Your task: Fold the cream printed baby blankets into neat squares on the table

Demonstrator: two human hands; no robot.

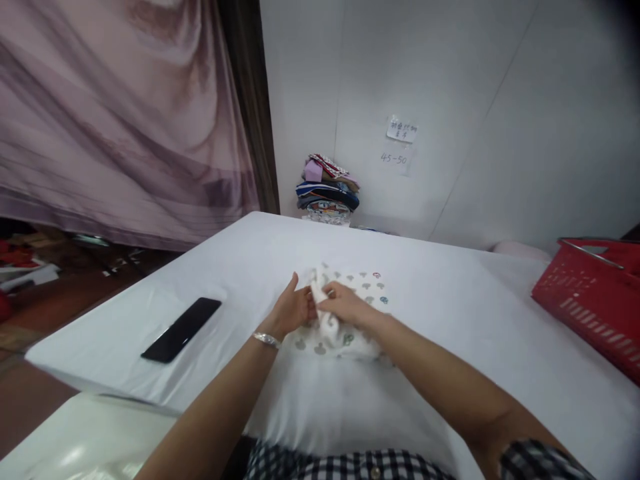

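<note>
A white cloth (367,340) printed with small grey shapes and a few coloured ones lies bunched on the white-covered table, close to my body. My right hand (345,303) pinches a raised, rolled fold of it between thumb and fingers. From the other side, my left hand (293,312) rests its fingers against the same fold, thumb sticking up and apart from the cloth. Part of the left fingertips is hidden by the fold. Whether the cloth is a garment I cannot tell.
On the white table (450,293), a black phone (183,330) lies to the left. A red plastic basket (595,300) stands at the right. Stacked folded clothes (327,190) sit beyond the far edge, by the wall. A pinkish curtain (125,120) hangs at left.
</note>
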